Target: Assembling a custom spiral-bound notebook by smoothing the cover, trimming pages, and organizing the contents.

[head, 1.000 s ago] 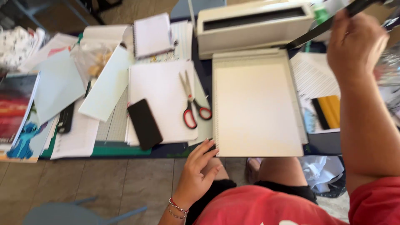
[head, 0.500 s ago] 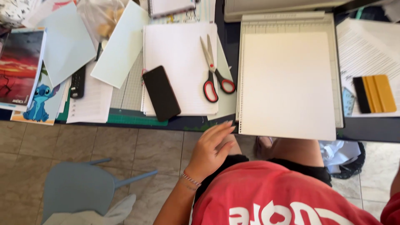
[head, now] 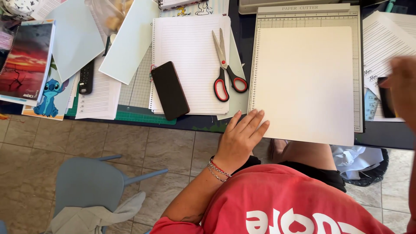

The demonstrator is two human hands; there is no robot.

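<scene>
A large cream sheet (head: 305, 82) lies on the gridded base of a paper trimmer (head: 358, 65) and overhangs the table's near edge. My left hand (head: 240, 138), with bracelets on the wrist, rests flat with its fingertips on the sheet's lower left corner and holds nothing. My right hand (head: 403, 89) is blurred at the right edge of the view, over a small dark tool (head: 385, 103) that lies on lined paper. Whether it grips the tool cannot be seen.
Red-handled scissors (head: 225, 71) and a black phone (head: 170, 90) lie on a lined pad (head: 186, 52) left of the trimmer. Further left are pale blue card sheets (head: 125, 47), a remote (head: 86, 77), notebooks and a green cutting mat (head: 143, 116). A grey chair (head: 86, 186) stands on the tiled floor.
My right hand has come down from the trimmer's raised arm to the table's right side. My left hand has moved up onto the sheet's corner. The view has closed in on the table.
</scene>
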